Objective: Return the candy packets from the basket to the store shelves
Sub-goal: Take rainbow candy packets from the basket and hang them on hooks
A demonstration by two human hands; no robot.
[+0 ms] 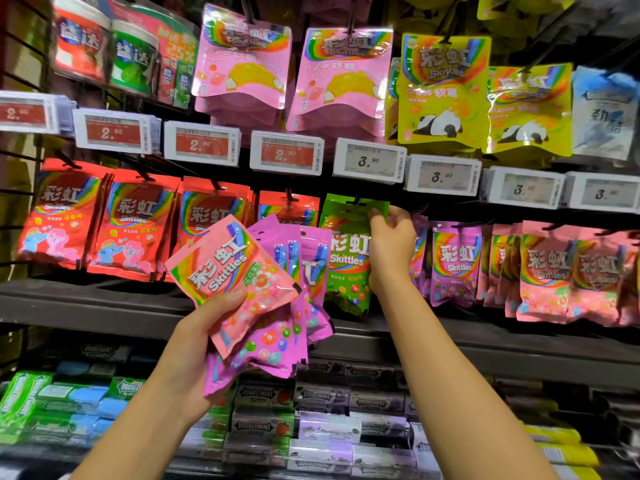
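Green is what matters here: the right hand is pinching the top right corner of a green Skittles packet just right of centre frame, thumb on the front and fingers curling behind the header. That packet is hanging upright, long axis vertical, its punched top right at the black peg sticking out under the price tags. I can't quite tell if the hole is fully on the peg, it's a bit blurry up there. So the whole thing is coming down to that hole-to-peg line-up, directly above and slightly left of the fingertips.

The left hand is sitting lower and left of centre, gripping a fanned bunch: a pink Skittles packet on top, tilting up to the right, with purple Skittles packets stacked behind it. Thumb is pressing across the pink one's lower front.

My guess is purple goes next, and those hanging purple packets are just right of the green one, so the right hand is the nearer one for it, with the pink row further right again. No basket showing anywhere in frame. Gum packs are filling the shelf below.
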